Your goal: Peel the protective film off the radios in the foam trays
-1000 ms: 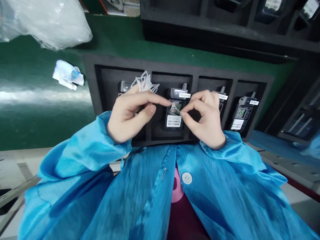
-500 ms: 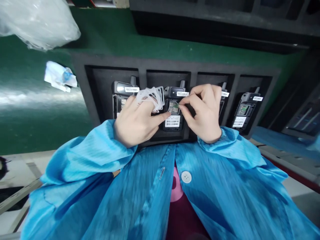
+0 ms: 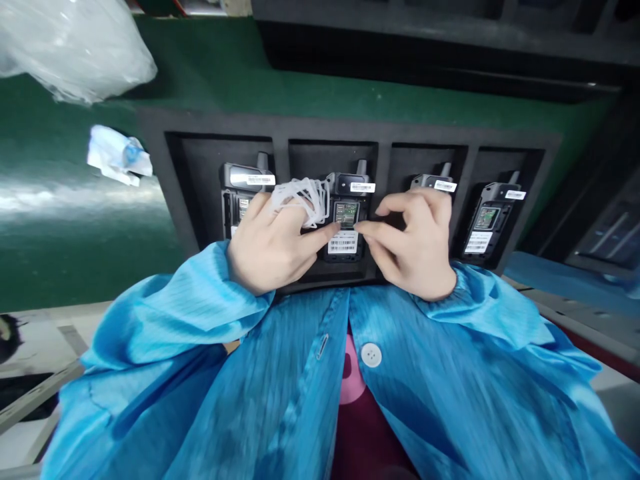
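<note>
Green tabletop (image 3: 215, 73) bears a black tray (image 3: 330, 130) whose second pocket from the left edge holds a handset (image 3: 346, 217), probably rigid, best gripped by its sides, the right hand (image 3: 417, 240) parted at forefinger and thumb, the left hand (image 3: 273, 247) gripping flimsy-looking white frames (image 3: 314, 200) unclearly.

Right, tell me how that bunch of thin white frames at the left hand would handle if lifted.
The thin white frames are probably light, being narrow outlines with open middles. They likely flex, since some look curved by the left hand. They may snag on one another, as they overlap unevenly.
</note>
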`<state>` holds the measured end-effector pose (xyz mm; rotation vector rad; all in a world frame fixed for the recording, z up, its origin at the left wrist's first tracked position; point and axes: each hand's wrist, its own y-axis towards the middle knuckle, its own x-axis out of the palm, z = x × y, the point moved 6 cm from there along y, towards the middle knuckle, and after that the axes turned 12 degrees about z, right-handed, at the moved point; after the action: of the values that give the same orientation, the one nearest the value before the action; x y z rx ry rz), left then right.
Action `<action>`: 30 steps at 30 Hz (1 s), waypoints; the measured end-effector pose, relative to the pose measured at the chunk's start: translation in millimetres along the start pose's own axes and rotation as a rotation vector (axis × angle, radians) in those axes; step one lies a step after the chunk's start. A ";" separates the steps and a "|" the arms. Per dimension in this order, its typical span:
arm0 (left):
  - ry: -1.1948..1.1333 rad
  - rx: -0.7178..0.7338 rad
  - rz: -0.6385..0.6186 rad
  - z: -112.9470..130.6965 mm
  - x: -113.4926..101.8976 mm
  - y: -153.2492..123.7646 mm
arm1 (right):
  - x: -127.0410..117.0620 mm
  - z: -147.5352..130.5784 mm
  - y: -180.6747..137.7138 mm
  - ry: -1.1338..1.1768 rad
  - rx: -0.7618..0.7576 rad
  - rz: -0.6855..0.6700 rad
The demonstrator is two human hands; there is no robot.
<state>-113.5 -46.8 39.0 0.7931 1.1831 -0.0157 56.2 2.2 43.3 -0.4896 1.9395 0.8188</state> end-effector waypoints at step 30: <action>0.130 -0.016 -0.035 4.5 3.5 -1.8 | 5.6 6.1 -9.4 -0.201 -0.042 -0.124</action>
<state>-109.1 -49.2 35.8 0.7682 1.3185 0.0169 63.2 0.1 33.2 -0.5260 1.6936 0.7990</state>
